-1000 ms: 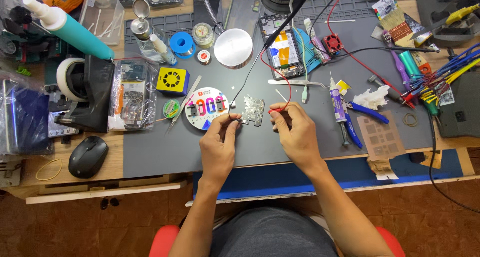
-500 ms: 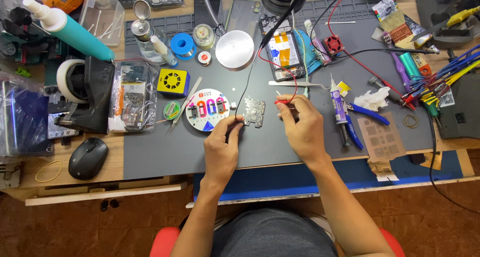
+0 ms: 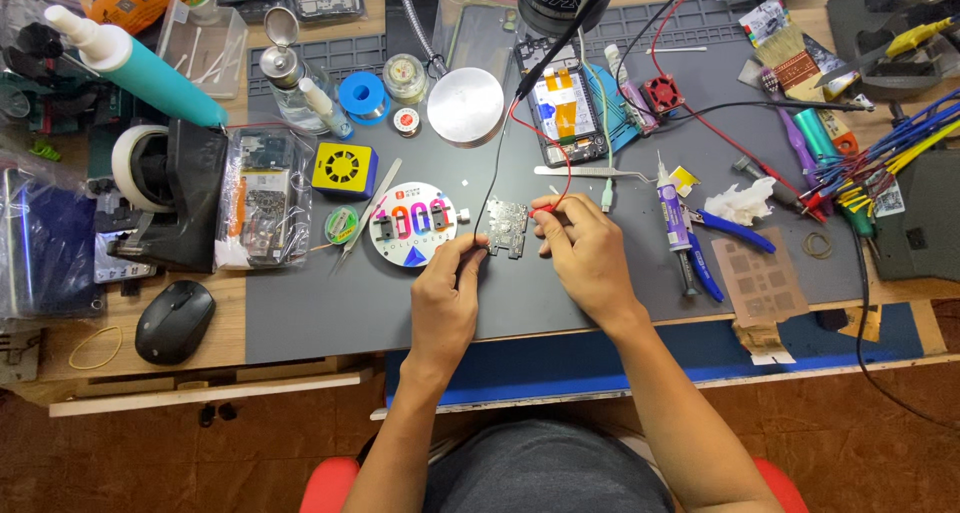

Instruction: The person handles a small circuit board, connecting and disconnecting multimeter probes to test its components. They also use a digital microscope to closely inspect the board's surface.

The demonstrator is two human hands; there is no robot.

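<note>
Both forearms are extended from the lower frame edge over the blue mat strip (image 3: 640,358) onto the grey work mat (image 3: 330,313).

The left hand (image 3: 443,298) is laid knuckles-up, fingers curled; a black probe (image 3: 478,241) is pinched at its fingertips, the tip set at the left edge of the small circuit board (image 3: 507,225).

The right hand (image 3: 588,256) is arched just right of the board, thumb and forefinger closed on a red probe (image 3: 548,207), its tip at the board's right edge. Black and red leads are seen running up from the probes toward the top of the frame.

The board lies flat near the mat's centre, between the two hands.

Just left of it, touching distance apart, a round white disc (image 3: 413,223) with coloured bars and a blue triangle is noted. A yellow square box (image 3: 343,168) with a black fan-like mark sits beyond that, beside a clear bag (image 3: 265,208) holding a white-and-orange part.

Right of the hands: a white tube with a printed label (image 3: 673,213), blue-handled pliers (image 3: 735,231), a perforated brown sheet (image 3: 762,288).

Farther: an opened phone (image 3: 565,113) with yellow and blue panels, a plain metal disc (image 3: 465,104), a blue solder spool (image 3: 361,96), a teal bottle (image 3: 140,63) at far left.

Open mat is left below the round disc, toward the near-left corner, and in a narrow band between right hand and tube. A black mouse (image 3: 174,320) rests on the wooden edge, off the mat.
</note>
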